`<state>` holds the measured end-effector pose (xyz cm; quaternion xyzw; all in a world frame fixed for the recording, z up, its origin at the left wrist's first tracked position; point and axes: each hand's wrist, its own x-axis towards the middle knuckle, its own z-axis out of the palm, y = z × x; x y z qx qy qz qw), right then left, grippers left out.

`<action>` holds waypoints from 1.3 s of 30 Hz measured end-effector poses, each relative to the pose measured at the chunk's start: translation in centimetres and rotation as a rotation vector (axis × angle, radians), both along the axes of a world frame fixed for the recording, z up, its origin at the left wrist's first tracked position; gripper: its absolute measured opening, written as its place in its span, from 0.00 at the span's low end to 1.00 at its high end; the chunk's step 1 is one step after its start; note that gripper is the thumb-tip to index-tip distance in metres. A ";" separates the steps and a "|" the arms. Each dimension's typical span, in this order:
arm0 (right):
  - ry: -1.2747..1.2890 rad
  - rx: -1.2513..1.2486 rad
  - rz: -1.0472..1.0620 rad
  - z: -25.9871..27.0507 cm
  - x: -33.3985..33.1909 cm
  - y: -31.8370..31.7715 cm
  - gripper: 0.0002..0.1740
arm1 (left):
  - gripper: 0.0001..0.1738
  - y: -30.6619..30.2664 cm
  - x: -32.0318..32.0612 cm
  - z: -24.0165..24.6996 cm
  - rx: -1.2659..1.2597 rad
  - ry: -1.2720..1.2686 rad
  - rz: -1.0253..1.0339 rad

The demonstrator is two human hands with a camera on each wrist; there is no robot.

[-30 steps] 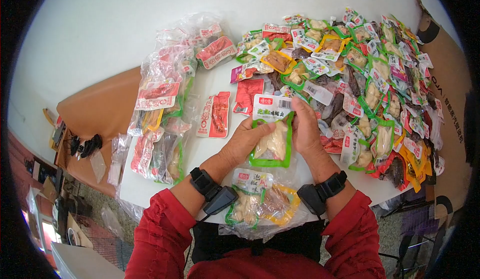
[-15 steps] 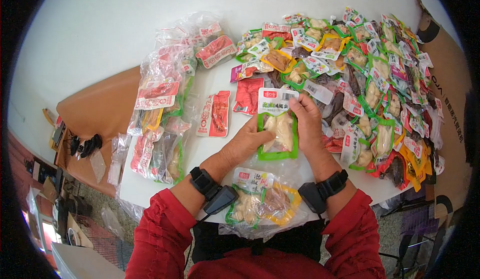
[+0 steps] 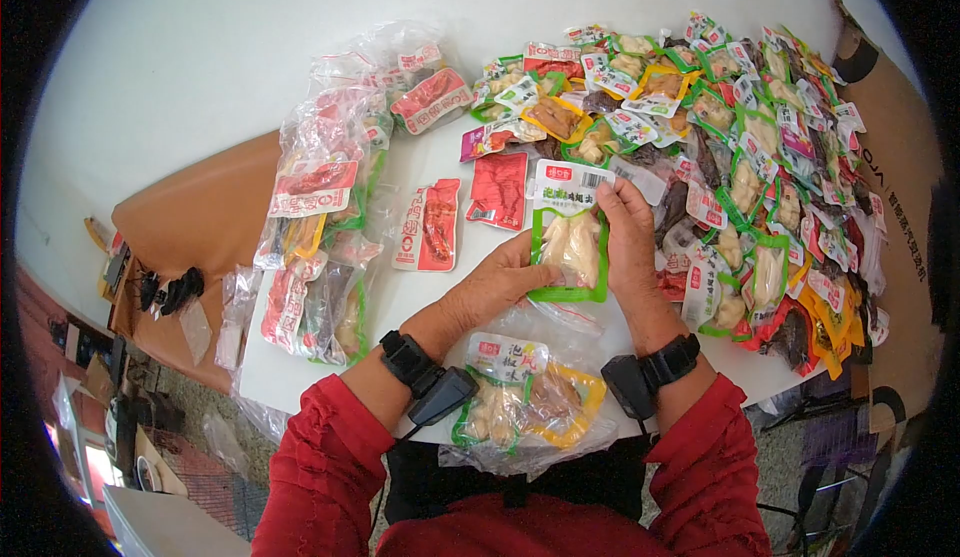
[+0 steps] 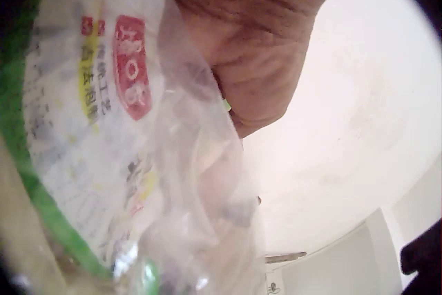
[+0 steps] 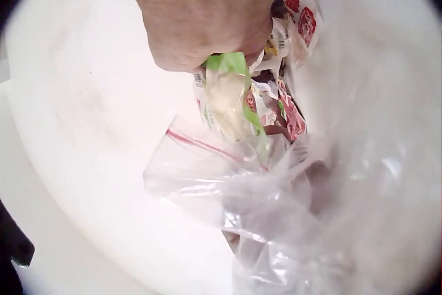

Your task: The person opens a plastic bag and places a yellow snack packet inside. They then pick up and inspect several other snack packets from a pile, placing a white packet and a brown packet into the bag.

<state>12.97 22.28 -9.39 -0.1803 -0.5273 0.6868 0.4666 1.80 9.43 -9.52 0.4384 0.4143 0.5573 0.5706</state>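
A vacuum-sealed food packet (image 3: 570, 247) with a white label, green edges and pale pieces inside is held up between both hands in the head view. My left hand (image 3: 500, 282) grips its lower left side, thumb across the front. At the upper right edge, my right hand (image 3: 628, 247) pinches it, and the right wrist view shows the green-edged packet (image 5: 228, 98) beneath that hand. Below the hands lies a clear zip bag (image 3: 570, 317) containing a green-edged packet (image 3: 492, 412) and a yellow-edged one (image 3: 560, 402). This bag (image 4: 207, 150) fills much of the left wrist view.
Two red packets (image 3: 430, 222) (image 3: 498, 189) lie left of the held packet. Filled clear bags (image 3: 310, 192) line the table's left side. A large heap of mixed packets (image 3: 710, 157) covers the right, beside a cardboard box (image 3: 895, 187).
Both hands have carried the packet a little to the right. The right fingers have shifted from behind its upper edge to its upper right corner. The zip bag's red-lined mouth now shows below.
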 end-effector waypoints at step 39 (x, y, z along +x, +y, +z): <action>0.083 -0.112 0.072 0.8 0.3 0.2 0.09 | 0.14 -0.4 -0.1 1.0 -0.083 0.213 0.046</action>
